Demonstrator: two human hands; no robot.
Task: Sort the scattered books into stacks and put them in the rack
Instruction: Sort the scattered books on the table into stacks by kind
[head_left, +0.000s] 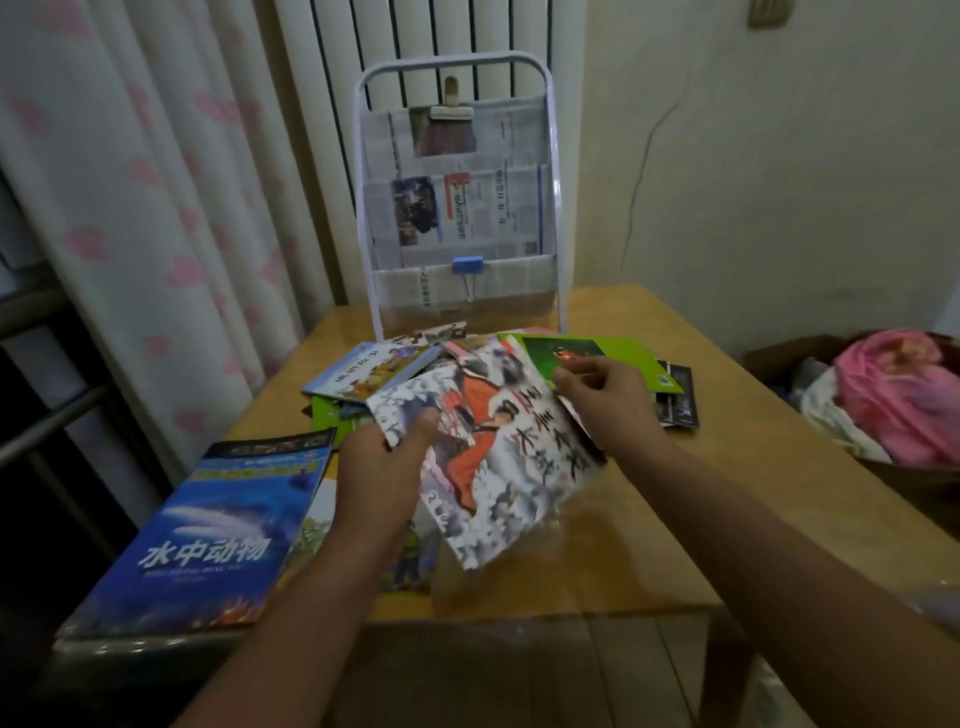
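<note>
While a white metal-framed rack (457, 208) lined with newspaper is standing at the far edge of a light wooden table (675, 493), two hands are lifting one thin book with a grey-white cover and an orange-clad figure (493, 452) above the table's middle. Its long axis is running diagonally, from the near right corner up toward the far left, the cover facing up. The left hand (379, 473) is pinching the book's left edge, thumb on top; the right hand (608, 400) is curling its grip round the far right edge, fingers partly hidden behind the cover. One large blue book showing sea animals (208, 535) is lying flat at the near left. Between the lifted book and the rack, a scattered heap of books (395, 369) is overlapping, including a green-covered book (618, 358); their exact number is hard to make out. Two clips, one cream clip (451, 111) and one blue clip (467, 265), are fastening the newspaper.
</note>
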